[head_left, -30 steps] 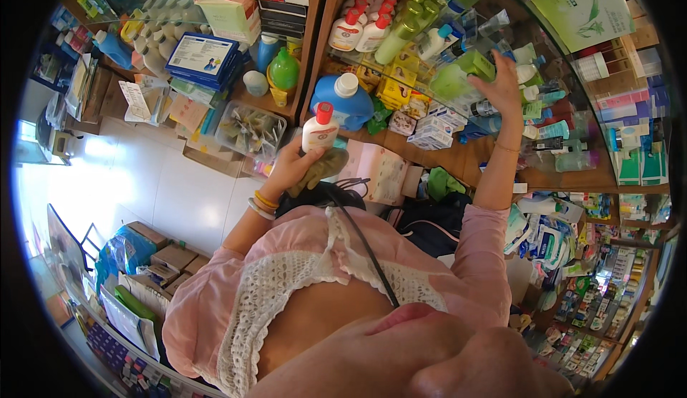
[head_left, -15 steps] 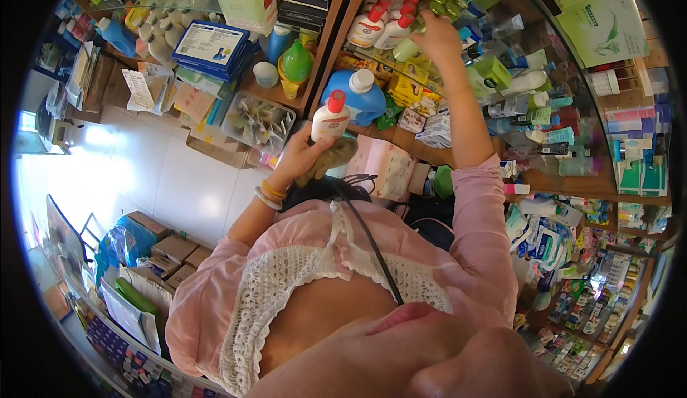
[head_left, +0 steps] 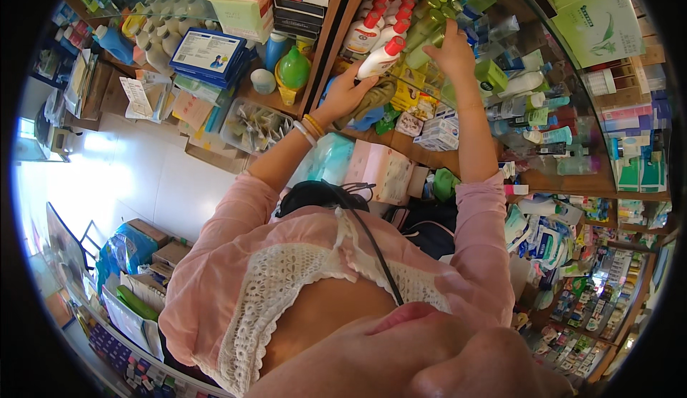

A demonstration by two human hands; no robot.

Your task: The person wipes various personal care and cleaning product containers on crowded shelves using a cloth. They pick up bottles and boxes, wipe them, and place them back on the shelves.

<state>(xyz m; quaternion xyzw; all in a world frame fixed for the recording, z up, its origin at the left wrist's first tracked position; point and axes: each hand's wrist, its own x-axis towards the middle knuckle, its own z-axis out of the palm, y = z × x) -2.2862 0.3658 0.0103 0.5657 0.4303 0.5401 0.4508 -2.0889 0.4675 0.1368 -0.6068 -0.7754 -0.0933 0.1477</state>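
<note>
My left hand (head_left: pixel 347 96) holds a white bottle with a red cap (head_left: pixel 381 59), tilted to the upper right, at the front of the shelf. An olive-coloured cloth (head_left: pixel 368 102) hangs under the same hand. Behind that bottle stand rows of similar white red-capped bottles (head_left: pixel 363 34). My right hand (head_left: pixel 455 53) reaches into the shelf, thumb and fingers round a pale green bottle (head_left: pixel 417 58) in the row of green bottles (head_left: pixel 432 20). Its fingertips are partly hidden.
A large blue jug (head_left: pixel 331 90) sits partly hidden behind my left hand. Yellow packets (head_left: pixel 405 91) and small boxes (head_left: pixel 436 134) fill the lower shelf. Tubes and bottles (head_left: pixel 526 83) crowd the right. Left of the wooden divider are a green bottle (head_left: pixel 293 67) and a clear bin (head_left: pixel 254 122).
My left hand has moved up and right, bringing the white bottle and cloth to the shelf in front of the blue jug. My right hand has shifted slightly right and towards me.
</note>
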